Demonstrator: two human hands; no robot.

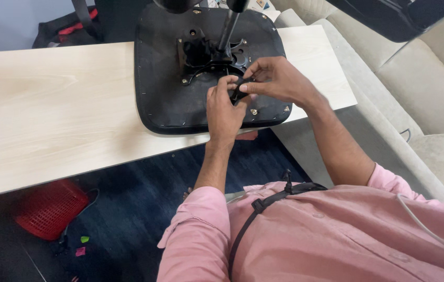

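An upturned black chair seat (pixel 164 99) lies on a light wooden table (pixel 49 115), its metal mounting plate (pixel 201 55) and gas-lift column (pixel 228 28) pointing up. Over the seat's near right part, my left hand (pixel 223 110) and my right hand (pixel 279 78) meet on a small black part (pixel 240 90). Fingers of both hands pinch it, and most of the piece is hidden by them. Small screws (pixel 254 112) sit in the seat underside close to my hands.
A pale sofa (pixel 420 89) runs along the right of the table. A red plastic basket (pixel 49 209) stands on the dark blue floor under the table's near edge, with small coloured scraps (pixel 82 245) beside it. A dark bag (pixel 65 28) lies behind the table.
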